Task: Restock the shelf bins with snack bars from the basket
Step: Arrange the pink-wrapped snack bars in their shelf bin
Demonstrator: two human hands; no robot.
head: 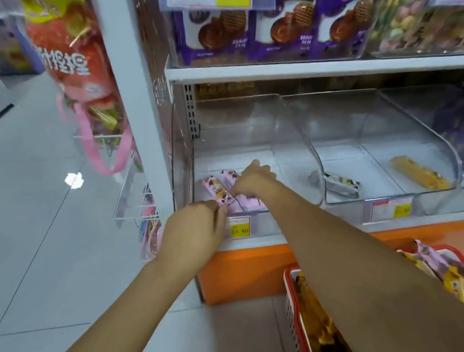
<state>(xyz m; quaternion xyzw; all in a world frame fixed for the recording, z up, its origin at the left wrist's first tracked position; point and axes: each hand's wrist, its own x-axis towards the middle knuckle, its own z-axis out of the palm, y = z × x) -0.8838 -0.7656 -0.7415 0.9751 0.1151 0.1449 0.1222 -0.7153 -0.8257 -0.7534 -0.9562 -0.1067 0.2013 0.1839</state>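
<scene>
— Reaching into the leftmost bin (pixel 186 151) with both arms at once?
— Yes. The right hand (pixel 254 180) is inside it, fingers curled down around one of the pink snack bars (pixel 216 192) that lie on the bin's floor near its front.
— And the left hand (pixel 196 227)?
— At the bin's front lip, just above its yellow price tag (pixel 240 230), fingers bent against the near end of a pink bar. Pinching or only touching, I cannot tell.
— Where is the basket (pixel 293 311)?
— Red, on the floor, below the bin and to its right, with more pink and gold wrappers in it.
— Anything beside the bin?
— The next one to its right holds a single white bar (pixel 341 183), and the one beyond that holds a yellow bar (pixel 419 173).
</scene>
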